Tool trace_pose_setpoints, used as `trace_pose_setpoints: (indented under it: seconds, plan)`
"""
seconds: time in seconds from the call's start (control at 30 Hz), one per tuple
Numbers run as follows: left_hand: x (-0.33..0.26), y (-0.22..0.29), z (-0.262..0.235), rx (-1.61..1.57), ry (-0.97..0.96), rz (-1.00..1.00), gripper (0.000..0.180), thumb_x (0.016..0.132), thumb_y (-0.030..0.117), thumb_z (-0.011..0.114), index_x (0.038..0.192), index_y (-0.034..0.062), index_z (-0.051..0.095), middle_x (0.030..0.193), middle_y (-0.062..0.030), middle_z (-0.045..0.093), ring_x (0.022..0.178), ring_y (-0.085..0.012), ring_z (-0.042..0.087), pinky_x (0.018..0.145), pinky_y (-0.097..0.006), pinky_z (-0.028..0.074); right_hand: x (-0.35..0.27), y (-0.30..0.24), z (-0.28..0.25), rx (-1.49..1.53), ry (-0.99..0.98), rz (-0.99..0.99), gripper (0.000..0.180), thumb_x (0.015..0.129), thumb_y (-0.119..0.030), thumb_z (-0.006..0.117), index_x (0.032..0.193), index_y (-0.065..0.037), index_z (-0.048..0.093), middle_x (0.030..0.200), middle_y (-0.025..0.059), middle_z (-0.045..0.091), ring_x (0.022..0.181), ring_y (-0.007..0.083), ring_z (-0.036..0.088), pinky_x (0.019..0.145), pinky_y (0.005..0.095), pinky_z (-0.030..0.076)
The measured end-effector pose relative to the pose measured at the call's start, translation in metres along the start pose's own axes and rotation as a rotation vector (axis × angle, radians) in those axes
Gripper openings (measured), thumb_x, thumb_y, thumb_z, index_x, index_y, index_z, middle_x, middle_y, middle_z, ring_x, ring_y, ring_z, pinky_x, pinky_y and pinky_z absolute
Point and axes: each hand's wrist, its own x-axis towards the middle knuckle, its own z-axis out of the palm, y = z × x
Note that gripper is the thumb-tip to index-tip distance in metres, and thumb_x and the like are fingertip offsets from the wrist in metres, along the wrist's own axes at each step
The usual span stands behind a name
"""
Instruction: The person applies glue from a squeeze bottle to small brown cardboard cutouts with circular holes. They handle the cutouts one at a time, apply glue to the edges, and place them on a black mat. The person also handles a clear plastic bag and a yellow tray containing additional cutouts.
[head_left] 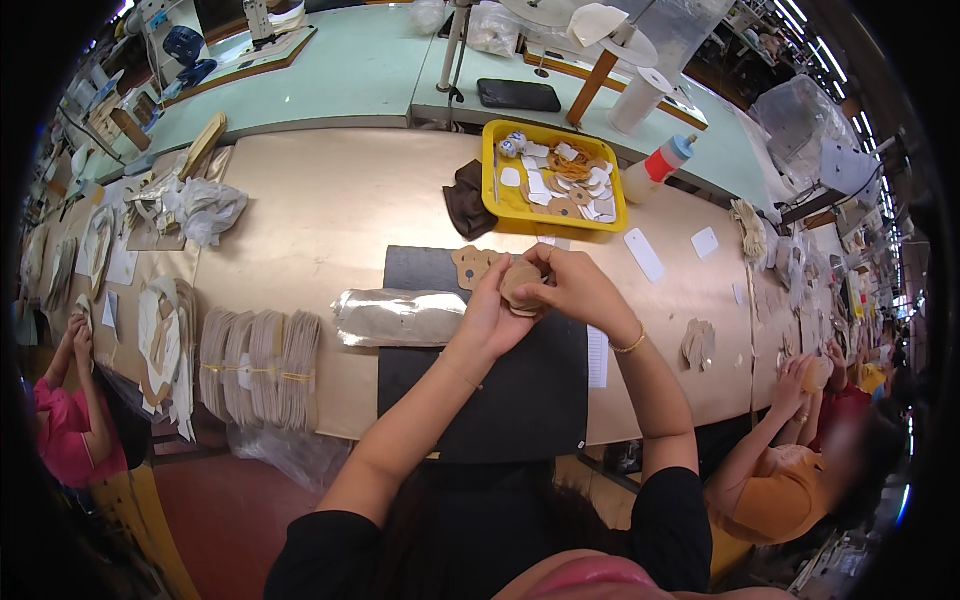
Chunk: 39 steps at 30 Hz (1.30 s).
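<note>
Both hands meet over the black mat (480, 400). My left hand (490, 318) is closed around a small stack of rounded tan cut pieces (519, 280). On the same stack, my right hand (572, 285) presses with thumb and fingers from the right side. Just beyond my left hand, a tan bear-shaped cut-out (470, 264) with a dark spot lies on the mat. A shiny silver-wrapped flat bundle (395, 317) rests to the left of my left wrist, partly on the mat.
A yellow tray (560, 222) holds white and tan pieces, beside a dark brown cloth (468, 200) and a red-and-white bottle (660, 165). Tied stacks (260, 365) of tan pieces stand left. White cards (645, 254) lie right. Other people work at both sides.
</note>
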Motion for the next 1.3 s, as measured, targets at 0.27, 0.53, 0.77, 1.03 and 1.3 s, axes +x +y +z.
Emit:
trace_pose_setpoints:
  seconds: [0.27, 0.53, 0.77, 1.03, 1.3]
  plan:
    - [-0.005, 0.005, -0.015, -0.004, -0.068, -0.007, 0.036, 0.098, 0.034, 0.041, 0.127, 0.0123, 0.047, 0.106, -0.0111, 0.059, 0.095, -0.0252, 0.061, 0.080, -0.041, 0.053, 0.014, 0.004, -0.011, -0.217, 0.244, -0.142, 0.034, 0.079, -0.029, 0.069, 0.099, -0.001, 0.064, 0.083, 0.0140, 0.062, 0.082, 0.0273, 0.063, 0.073, 0.0350, 0.049]
    - [-0.008, 0.016, -0.018, -0.025, -0.089, 0.065, 0.037, 0.096, 0.033, 0.047, 0.117, 0.0028, 0.051, 0.103, -0.0159, 0.059, 0.097, -0.0283, 0.061, 0.078, -0.034, 0.057, 0.143, 0.080, -0.023, -0.429, 0.296, -0.097, 0.034, 0.076, -0.022, 0.070, 0.104, -0.004, 0.064, 0.095, 0.0138, 0.062, 0.087, 0.0249, 0.060, 0.078, 0.0344, 0.047]
    - [-0.011, 0.025, -0.007, -0.054, -0.040, 0.124, 0.036, 0.096, 0.027, 0.050, 0.116, -0.0036, 0.050, 0.111, -0.0194, 0.055, 0.109, -0.0312, 0.056, 0.089, -0.034, 0.054, 0.200, 0.112, -0.022, -0.500, 0.202, 0.110, 0.040, 0.066, -0.028, 0.079, 0.098, -0.009, 0.064, 0.113, 0.0130, 0.055, 0.101, 0.0293, 0.057, 0.083, 0.0382, 0.046]
    - [-0.010, 0.030, -0.014, -0.067, -0.089, 0.123, 0.033, 0.097, 0.025, 0.048, 0.119, 0.0005, 0.048, 0.114, -0.0212, 0.055, 0.112, -0.0319, 0.055, 0.089, -0.035, 0.054, 0.180, 0.075, -0.027, -0.194, 0.239, 0.023, 0.041, 0.069, -0.015, 0.074, 0.104, -0.005, 0.055, 0.086, 0.0111, 0.064, 0.081, 0.0252, 0.062, 0.072, 0.0338, 0.048]
    - [-0.009, 0.031, -0.011, -0.068, -0.113, 0.160, 0.037, 0.097, 0.019, 0.047, 0.127, -0.0026, 0.044, 0.118, -0.0234, 0.052, 0.119, -0.0357, 0.048, 0.104, -0.040, 0.042, 0.045, 0.004, 0.002, -0.130, 0.434, -0.371, 0.019, 0.077, -0.007, 0.066, 0.096, -0.005, 0.063, 0.081, 0.0061, 0.064, 0.079, 0.0205, 0.061, 0.071, 0.0334, 0.046]
